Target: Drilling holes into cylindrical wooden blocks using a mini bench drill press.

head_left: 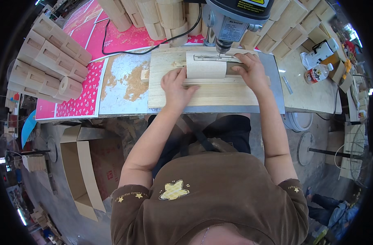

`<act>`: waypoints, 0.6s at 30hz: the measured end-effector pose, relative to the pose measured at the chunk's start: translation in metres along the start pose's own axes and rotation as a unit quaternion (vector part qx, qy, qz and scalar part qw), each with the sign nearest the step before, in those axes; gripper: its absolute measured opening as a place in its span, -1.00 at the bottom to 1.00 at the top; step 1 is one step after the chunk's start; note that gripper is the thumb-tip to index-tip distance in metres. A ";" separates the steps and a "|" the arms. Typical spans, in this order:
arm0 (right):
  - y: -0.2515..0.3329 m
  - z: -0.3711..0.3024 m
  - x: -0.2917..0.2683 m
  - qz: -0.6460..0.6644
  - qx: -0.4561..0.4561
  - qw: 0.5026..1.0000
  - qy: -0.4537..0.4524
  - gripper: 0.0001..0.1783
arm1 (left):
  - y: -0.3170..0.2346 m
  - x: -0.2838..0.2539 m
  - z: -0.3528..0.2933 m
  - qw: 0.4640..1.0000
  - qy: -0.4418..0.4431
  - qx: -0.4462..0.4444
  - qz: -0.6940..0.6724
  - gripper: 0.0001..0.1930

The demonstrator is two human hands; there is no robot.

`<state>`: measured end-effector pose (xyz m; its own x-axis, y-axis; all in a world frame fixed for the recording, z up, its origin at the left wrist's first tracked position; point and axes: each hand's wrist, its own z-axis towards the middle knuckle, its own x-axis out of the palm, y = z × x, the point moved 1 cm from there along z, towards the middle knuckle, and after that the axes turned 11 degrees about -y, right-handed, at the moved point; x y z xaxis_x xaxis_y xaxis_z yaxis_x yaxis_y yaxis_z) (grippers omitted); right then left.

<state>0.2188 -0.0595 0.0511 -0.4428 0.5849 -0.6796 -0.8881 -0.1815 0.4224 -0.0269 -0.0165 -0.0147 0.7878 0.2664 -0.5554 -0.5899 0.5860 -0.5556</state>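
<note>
A pale wooden cylinder point(206, 70) lies sideways on a wooden board jig point(162, 98), with a long slot-like outline along its upper side. The chuck and thin bit of a bench drill point(224, 45) point down over that outline; whether the bit touches the wood I cannot tell. At the cylinder's left end, my left hand point(176, 87) presses its fingers, its thumb lying along the jig's front strip. My right hand point(252, 70) grips around the right end, fingers behind and thumb in front. Between them shows a dark, narrow piece, partly hidden by the fingers.
Stacked slotted wooden cylinders point(51, 61) stand at the left, with more behind the drill. A black cable point(153, 48) crosses the table. Sawdust point(135, 83) lies left of the jig. A plastic bottle point(319, 73) stands at right; an open cardboard box point(82, 167) sits on the floor.
</note>
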 end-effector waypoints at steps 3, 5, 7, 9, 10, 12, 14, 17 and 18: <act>0.004 -0.002 0.002 0.007 0.010 1.000 -0.019 -0.56 | 0.012 -0.001 0.000 1.000 -0.011 0.006 0.013 -0.32; 0.004 0.001 -0.002 0.105 0.048 0.992 -0.042 -0.54 | 0.012 0.001 0.004 1.000 -0.008 -0.011 -0.006 -0.38; -0.003 -0.003 0.002 0.169 0.079 0.981 -0.060 -0.55 | 0.013 0.001 0.005 1.000 -0.013 -0.009 -0.019 -0.40; -0.009 -0.002 0.000 0.230 0.109 0.964 -0.081 -0.55 | 0.014 0.000 0.008 0.999 -0.016 -0.006 -0.035 -0.41; -0.008 0.001 -0.001 0.297 0.119 0.940 -0.115 -0.56 | 0.016 -0.003 0.011 1.000 0.021 -0.009 -0.013 -0.42; -0.008 0.018 -0.018 0.324 0.107 0.921 -0.187 -0.58 | 0.017 -0.004 0.015 0.998 0.058 -0.009 0.005 -0.43; 0.002 0.054 -0.051 0.270 0.071 0.919 -0.280 -0.64 | 0.018 -0.006 0.015 0.997 0.071 0.005 0.006 -0.45; 0.031 0.120 -0.090 0.289 0.036 0.893 -0.345 -0.82 | 0.018 -0.006 0.015 0.997 0.077 0.006 0.004 -0.46; 0.035 0.135 -0.091 0.282 0.035 0.892 -0.351 -0.82 | 0.017 -0.005 0.014 0.997 0.079 0.013 -0.002 -0.46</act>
<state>0.2446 -0.0126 0.2092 -0.6082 0.7719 0.1853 -0.5278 -0.5676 0.6319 -0.0382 0.0032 -0.0127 0.7517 0.1414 -0.6442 -0.5797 0.6074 -0.5432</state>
